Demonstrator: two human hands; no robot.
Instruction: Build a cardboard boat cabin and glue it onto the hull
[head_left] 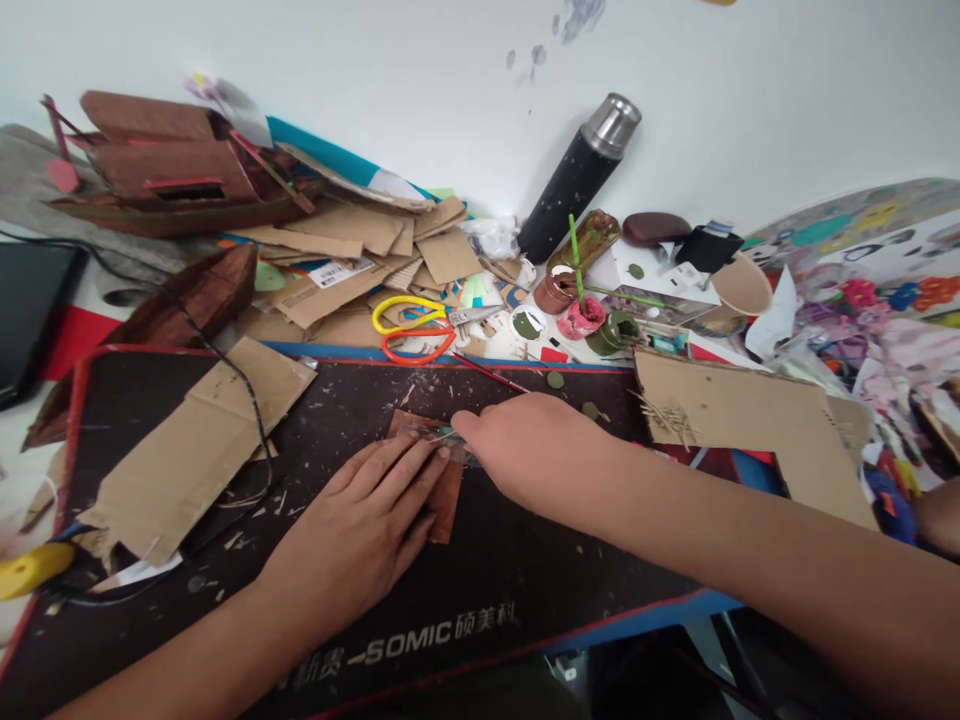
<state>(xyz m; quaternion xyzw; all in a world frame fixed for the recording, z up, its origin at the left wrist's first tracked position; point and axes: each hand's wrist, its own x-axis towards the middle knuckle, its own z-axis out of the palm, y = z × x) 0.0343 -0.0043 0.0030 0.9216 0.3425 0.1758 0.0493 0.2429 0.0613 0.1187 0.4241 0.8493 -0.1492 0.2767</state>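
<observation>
My left hand (375,500) lies with its fingers stretched out, pressing on a small brown-painted piece of card (448,510) on the black mat. A clear strip (416,430) lies across the upper part of that card, partly under my left fingertips. My right hand (536,445) is closed just right of those fingertips. A thin pale edge or stick (444,436) shows by its thumb, but what the right hand grips is mostly hidden by the hand.
Yellow-and-orange scissors (416,328) lie behind the mat (525,560), near cardboard scraps (360,230) and open paint pots (581,317). A black thermos (574,185) leans on the wall. Larger cardboard pieces (202,450) flank both hands; a cable (225,365) crosses the left one. Model boats (172,170) stand back left.
</observation>
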